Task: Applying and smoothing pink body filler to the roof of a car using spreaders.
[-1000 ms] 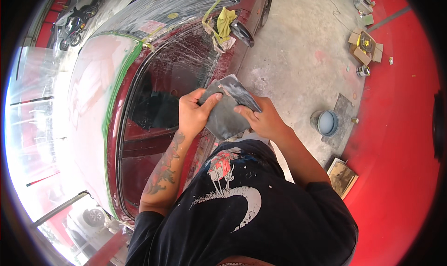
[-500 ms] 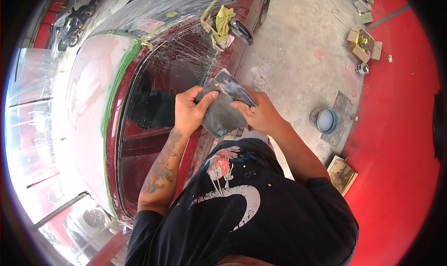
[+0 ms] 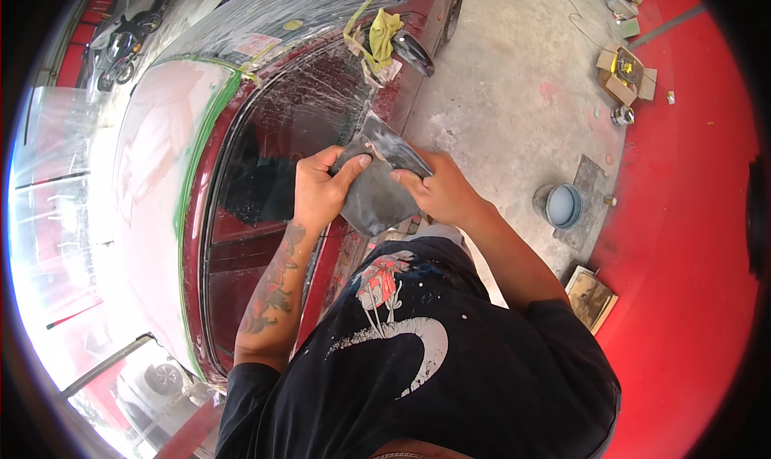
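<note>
In front of my body I hold a dark grey sheet of sandpaper (image 3: 377, 200), its upper right part folded over into a paler, worn flap. My left hand (image 3: 319, 187) pinches the left side of the sheet, thumb on top. On the right side my right hand (image 3: 450, 187) grips the folded flap between thumb and fingers. The fingers behind the sheet are hidden. Just beyond and to the left is the dark side window (image 3: 265, 170) of a maroon car, streaked with whitish residue.
Green masking tape (image 3: 193, 154) edges the car's pale roof (image 3: 148, 154). A yellow-green cloth (image 3: 384, 35) lies near the side mirror (image 3: 414, 53). On the concrete floor to the right stand a bucket (image 3: 546, 206) of greyish liquid, an open cardboard box (image 3: 618, 88) and a can (image 3: 622, 115).
Both hands have shifted slightly left with the sandpaper. Its folded flap has moved the same way and looks narrower.
</note>
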Available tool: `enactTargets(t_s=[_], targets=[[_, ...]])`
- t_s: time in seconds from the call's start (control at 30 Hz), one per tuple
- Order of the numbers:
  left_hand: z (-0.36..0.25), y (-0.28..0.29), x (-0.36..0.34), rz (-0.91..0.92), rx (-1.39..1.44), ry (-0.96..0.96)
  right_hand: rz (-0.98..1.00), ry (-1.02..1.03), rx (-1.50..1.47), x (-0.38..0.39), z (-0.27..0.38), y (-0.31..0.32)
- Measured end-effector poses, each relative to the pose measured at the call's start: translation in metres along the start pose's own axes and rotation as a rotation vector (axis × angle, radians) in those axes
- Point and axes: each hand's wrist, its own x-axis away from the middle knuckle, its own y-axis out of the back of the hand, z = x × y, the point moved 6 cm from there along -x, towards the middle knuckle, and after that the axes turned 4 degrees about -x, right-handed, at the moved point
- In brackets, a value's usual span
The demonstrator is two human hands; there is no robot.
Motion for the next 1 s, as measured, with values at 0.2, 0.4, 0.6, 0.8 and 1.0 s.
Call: enactTargets(t_s=[0.2,0.4,0.6,0.8,1.0], targets=[[-0.01,-0.001,-0.002,0.028,-0.032,-0.08,0.038,-0.045,0.018,-0.003,-0.006,-0.003],[-0.039,-0.009,-0.004,0.144,-0.349,-0.248,0.165,-0.32,0.044,0.004,-0.008,-0.003],[-0.051,-0.023,0.002,0.227,-0.436,-0.365,0.384,-0.582,0.035,0.022,-0.053,-0.003],[-0.013,0.0,-0.003,0.103,0.011,0.047,0.046,-0.347,-0.193,0.03,-0.037,0.013],[-0.021,-0.016,0.001,0.05,0.007,-0.028,0.066,-0.165,-0.073,0.023,-0.007,0.009]])
